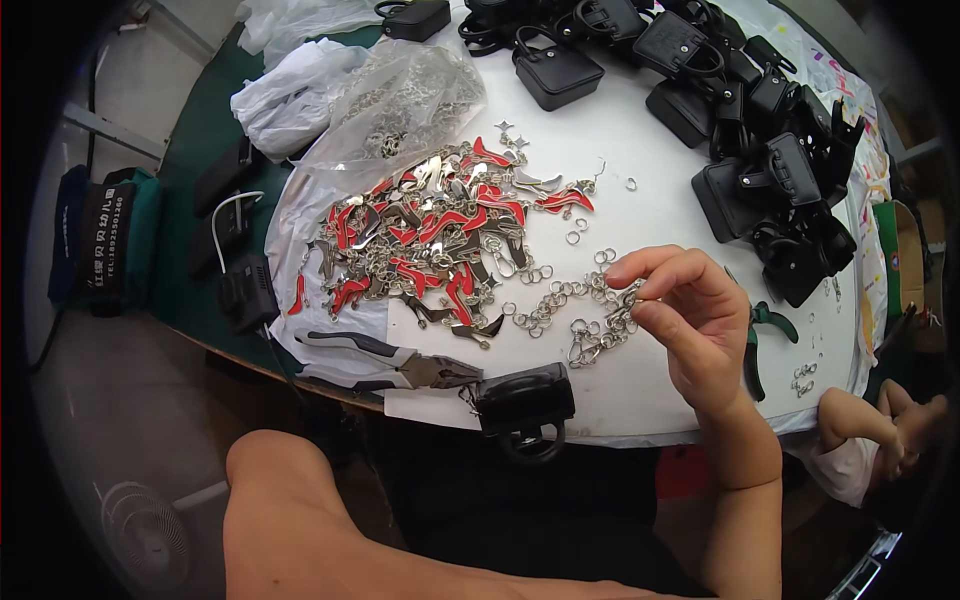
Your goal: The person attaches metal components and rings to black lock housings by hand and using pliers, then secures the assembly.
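Note:
My right hand is over the table, thumb and forefinger pinched around a small silver ring. Right by these fingertips lies a loose heap of silver rings and swivel clasps. Only a bent bare limb shows at the lower left; my left hand is not visible. At the near table edge sits a miniature black handbag, its handle toward me. Grey-handled pliers lie to its left, their jaws against the bag's side. Left of the rings spreads a pile of red and silver high-heel-shaped charms.
Several black mini handbags are heaped at the back right. Green-handled pliers lie right of my hand. A clear bag of metal parts stands behind the charms, and dark devices line the left edge. Another person is at right.

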### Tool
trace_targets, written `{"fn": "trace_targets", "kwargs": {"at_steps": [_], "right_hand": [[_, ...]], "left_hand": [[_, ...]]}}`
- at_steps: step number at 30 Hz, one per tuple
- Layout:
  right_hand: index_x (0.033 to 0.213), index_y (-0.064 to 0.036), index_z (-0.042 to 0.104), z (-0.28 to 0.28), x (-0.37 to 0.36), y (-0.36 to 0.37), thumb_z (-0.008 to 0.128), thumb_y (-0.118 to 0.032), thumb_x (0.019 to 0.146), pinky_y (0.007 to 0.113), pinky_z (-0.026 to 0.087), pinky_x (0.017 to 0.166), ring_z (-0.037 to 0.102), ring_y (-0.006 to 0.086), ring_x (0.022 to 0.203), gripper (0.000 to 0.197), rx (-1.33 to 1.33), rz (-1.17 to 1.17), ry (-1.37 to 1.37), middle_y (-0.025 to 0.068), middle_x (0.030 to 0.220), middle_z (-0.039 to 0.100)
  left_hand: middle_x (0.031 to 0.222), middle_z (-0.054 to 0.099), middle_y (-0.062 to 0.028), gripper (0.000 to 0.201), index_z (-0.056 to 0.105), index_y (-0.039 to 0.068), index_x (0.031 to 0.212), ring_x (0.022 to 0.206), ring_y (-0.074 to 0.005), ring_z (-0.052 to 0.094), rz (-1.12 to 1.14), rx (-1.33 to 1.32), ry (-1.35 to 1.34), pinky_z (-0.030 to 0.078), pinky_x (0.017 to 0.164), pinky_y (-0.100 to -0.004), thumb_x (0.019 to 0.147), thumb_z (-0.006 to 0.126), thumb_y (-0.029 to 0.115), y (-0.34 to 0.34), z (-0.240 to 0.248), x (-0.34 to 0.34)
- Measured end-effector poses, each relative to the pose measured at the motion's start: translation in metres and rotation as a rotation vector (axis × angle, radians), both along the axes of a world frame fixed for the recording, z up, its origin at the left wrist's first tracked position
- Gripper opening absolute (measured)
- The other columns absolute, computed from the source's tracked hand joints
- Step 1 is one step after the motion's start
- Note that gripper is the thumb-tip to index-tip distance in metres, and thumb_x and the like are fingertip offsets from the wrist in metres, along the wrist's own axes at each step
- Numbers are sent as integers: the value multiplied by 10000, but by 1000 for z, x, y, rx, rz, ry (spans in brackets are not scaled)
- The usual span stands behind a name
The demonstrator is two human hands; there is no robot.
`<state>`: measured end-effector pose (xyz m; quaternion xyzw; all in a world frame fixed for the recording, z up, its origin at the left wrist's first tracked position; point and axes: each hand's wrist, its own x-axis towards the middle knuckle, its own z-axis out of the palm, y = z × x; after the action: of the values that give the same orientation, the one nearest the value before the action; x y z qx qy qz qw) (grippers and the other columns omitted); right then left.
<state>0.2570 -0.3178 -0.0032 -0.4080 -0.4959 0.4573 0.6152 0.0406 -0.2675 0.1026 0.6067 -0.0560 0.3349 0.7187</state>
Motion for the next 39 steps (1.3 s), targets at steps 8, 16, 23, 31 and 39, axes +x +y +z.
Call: {"fn": "trace_targets", "kwargs": {"at_steps": [8, 16, 23, 31, 39], "right_hand": [[943, 10, 601, -1, 13, -6, 638, 21, 872, 297, 515, 809, 617, 144, 894, 81, -303, 190, 349, 107, 947, 646], [836, -33, 693, 4, -4, 1, 741, -22, 795, 240, 461, 655, 589, 99, 757, 64, -260, 430, -219, 22, 841, 631], [846, -33, 709, -12, -15, 0, 758, 1, 757, 264, 486, 657, 613, 144, 742, 107, -65, 227, -318, 50, 854, 653], [916, -20, 726, -24, -23, -4, 771, 3, 739, 279, 495, 652, 625, 174, 751, 184, 25, 93, -382, 86, 864, 680], [944, -14, 723, -18, -22, 0, 775, 18, 712, 291, 507, 619, 634, 212, 726, 240, 168, 84, -533, 100, 883, 689]], "left_hand": [[1084, 645, -238, 541, 591, 37, 1038, 1091, -374, 561, 155, 317, 180, 401, 970, -492, 743, 795, 443, 30, -35, -18], [1123, 641, -155, 420, 592, -16, 1130, 1036, -222, 617, 414, 106, 670, 468, 902, -333, 748, 765, -8, -5, -108, -23], [876, 709, -110, 236, 693, -11, 963, 737, -198, 659, 618, 210, 481, 508, 661, -282, 743, 776, -9, -6, -130, -8], [794, 708, -80, 242, 705, 8, 934, 637, -170, 644, 742, 300, 431, 495, 566, -270, 712, 802, -7, -5, -133, -4], [839, 704, -150, 196, 683, -50, 911, 726, -199, 677, 723, 212, 461, 527, 660, -276, 735, 769, -47, -8, -132, -6]]}}
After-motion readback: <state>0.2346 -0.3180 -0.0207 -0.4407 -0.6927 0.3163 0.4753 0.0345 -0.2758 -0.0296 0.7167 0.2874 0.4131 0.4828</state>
